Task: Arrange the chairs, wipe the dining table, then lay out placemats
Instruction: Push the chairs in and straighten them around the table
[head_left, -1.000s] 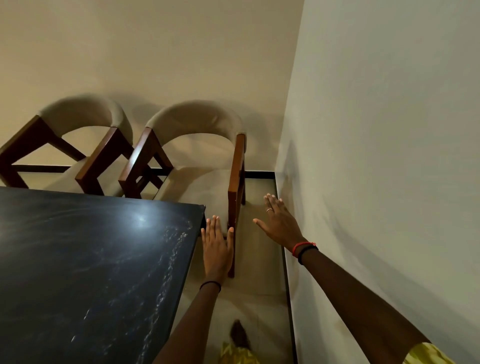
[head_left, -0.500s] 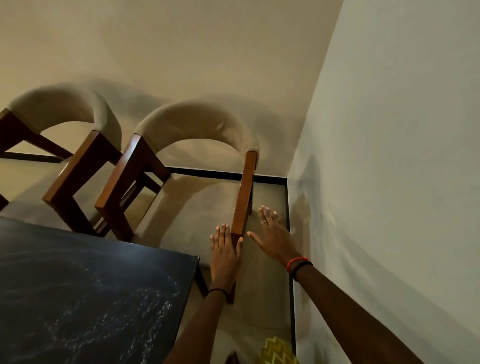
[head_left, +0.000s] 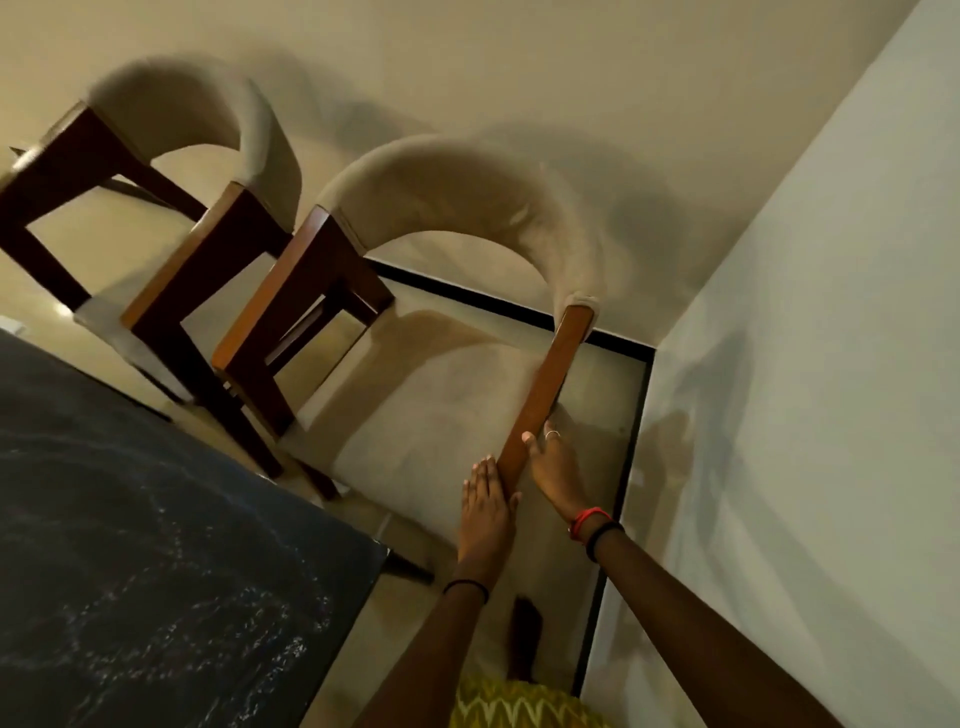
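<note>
Two chairs with curved beige backs and dark wooden frames stand side by side beyond the dark dining table. The near chair has a wooden right arm rail. My right hand wraps around the front end of that rail, thumb on top. My left hand lies flat with fingers straight against the rail's left side, on the seat edge. The second chair stands to its left, untouched.
A white wall runs close along the right, meeting a beige wall behind the chairs. A narrow strip of tiled floor with a black skirting line lies between the chair and the wall. My foot shows below.
The view has tilted and moved closer to the near chair. My right hand went from hovering open beside the rail to gripping it. My left hand stays flat against the rail.
</note>
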